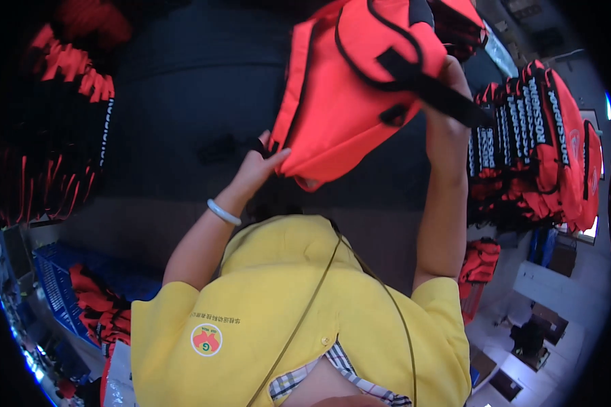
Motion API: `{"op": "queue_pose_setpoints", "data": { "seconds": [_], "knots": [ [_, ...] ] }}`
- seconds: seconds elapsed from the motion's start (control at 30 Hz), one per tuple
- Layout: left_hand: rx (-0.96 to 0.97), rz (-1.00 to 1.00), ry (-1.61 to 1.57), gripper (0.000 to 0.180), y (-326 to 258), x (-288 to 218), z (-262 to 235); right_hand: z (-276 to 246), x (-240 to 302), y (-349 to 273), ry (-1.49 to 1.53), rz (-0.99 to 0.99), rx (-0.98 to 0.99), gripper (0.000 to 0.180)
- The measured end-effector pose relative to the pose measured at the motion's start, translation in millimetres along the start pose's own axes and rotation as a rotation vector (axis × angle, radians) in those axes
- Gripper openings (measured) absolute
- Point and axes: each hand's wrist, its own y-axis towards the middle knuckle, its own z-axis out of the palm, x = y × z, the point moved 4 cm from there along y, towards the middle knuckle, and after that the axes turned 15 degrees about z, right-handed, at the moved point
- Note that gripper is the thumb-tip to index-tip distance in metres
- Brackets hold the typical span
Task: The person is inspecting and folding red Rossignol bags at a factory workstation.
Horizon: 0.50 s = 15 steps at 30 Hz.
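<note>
A bright red bag (346,102) with black piping is held up over the dark table, tilted. My left hand (256,166) grips its lower left corner, thumb on the red fabric and fingers partly hidden behind. My right hand (453,85) is at the bag's right side, fingers closed on its edge and partly hidden. A wide black strap (448,100) with a dark end hangs from the bag across my right wrist. A dark buckle-like piece (392,115) sits on the red side.
Red and black bags are piled in a tall stack (563,149) at the right and another stack (61,102) at the left. A blue crate (51,271) with red bags (98,305) stands at lower left. Dark cloth covers the table (183,136).
</note>
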Motion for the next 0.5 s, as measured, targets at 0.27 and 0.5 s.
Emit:
{"op": "queue_pose_setpoints", "data": {
  "seconds": [0.27, 0.5],
  "knots": [
    [-0.206, 0.258, -0.351, 0.051, -58, -95, 24, 125, -13, -83, -0.369, -0.244, 0.286, 0.023],
    [-0.022, 0.33, -0.05, 0.051, -76, -97, 35, 88, -49, -114, -0.04, 0.023, -0.006, 0.028]
  ]
}}
